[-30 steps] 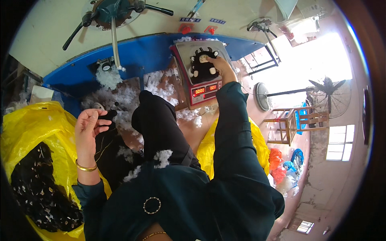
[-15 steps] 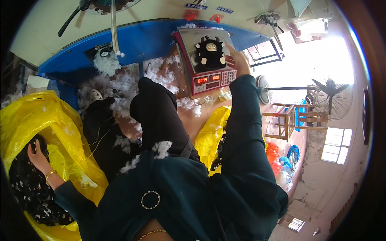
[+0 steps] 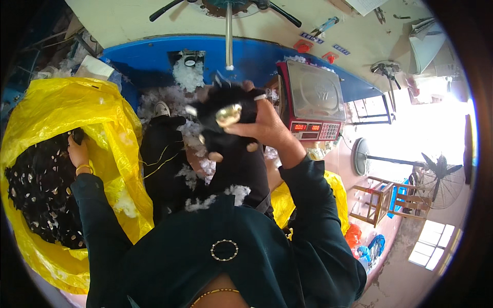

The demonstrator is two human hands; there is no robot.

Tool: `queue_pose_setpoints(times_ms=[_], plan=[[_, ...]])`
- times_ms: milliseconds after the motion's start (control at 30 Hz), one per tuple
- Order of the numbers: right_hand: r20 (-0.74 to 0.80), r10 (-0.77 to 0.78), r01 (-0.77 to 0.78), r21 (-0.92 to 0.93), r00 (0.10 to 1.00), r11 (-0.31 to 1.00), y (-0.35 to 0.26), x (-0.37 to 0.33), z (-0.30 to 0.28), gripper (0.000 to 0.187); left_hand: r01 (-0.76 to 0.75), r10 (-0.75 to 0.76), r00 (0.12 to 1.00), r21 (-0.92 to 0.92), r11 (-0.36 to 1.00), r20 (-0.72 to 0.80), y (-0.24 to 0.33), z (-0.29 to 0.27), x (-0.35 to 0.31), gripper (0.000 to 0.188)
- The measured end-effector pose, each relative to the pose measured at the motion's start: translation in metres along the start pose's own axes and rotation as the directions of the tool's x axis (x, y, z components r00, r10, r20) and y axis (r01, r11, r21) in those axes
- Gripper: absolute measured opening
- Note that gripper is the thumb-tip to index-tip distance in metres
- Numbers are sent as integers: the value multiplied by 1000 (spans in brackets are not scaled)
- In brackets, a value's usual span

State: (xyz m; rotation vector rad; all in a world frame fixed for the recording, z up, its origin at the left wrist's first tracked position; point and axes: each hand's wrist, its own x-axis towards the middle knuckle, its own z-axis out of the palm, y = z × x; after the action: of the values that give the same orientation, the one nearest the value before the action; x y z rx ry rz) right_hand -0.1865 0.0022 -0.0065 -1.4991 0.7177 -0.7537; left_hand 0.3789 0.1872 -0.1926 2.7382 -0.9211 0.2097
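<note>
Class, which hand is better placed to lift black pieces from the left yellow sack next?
Probably the left hand: it reaches into the yellow sack, among the black pieces, while the right hand holds a black plush toy.

The right hand (image 3: 266, 119) grips, thumb (image 3: 240, 130) pointing left, while the left hand (image 3: 78, 152) reaches forward, arm (image 3: 97, 205) extended.

**Lighting and Optical Condition**

Main light enters from the far right; the opening (image 3: 436, 110) is overexposed. The area beneath the blue panel (image 3: 246, 56) is dim. Motion blur softens the plush toy (image 3: 221, 100); the scale (image 3: 316, 95) renders sharper. Fisheye distortion curves the worktop (image 3: 128, 20); black vignetting borders the view.
</note>
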Motion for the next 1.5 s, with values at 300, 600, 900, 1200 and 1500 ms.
queue_pose_setpoints(times_ms=[300,600,900,1200,1500], plan=[[-392,86,46,315,916,948,-20,85,31,22,-23,13,999,-220,975,-44,19,-22,-43,48],[-282,-19,126,367,959,922,-6,55,27,31,418,-359,859,-905,81,365,45,-103,-90,42],[5,547,-263,-873,837,411,-45,-100,-79,58,657,135,754,-739,-151,643,192,-198,-126,32],[254,-23,161,-538,967,828,-50,-33,33,42,654,691,359,-697,293,627,283,-172,-167,27],[0,-44,43,-261,999,964,-15,11,53,23,500,759,543,-864,51,359,311,-182,-190,44]])
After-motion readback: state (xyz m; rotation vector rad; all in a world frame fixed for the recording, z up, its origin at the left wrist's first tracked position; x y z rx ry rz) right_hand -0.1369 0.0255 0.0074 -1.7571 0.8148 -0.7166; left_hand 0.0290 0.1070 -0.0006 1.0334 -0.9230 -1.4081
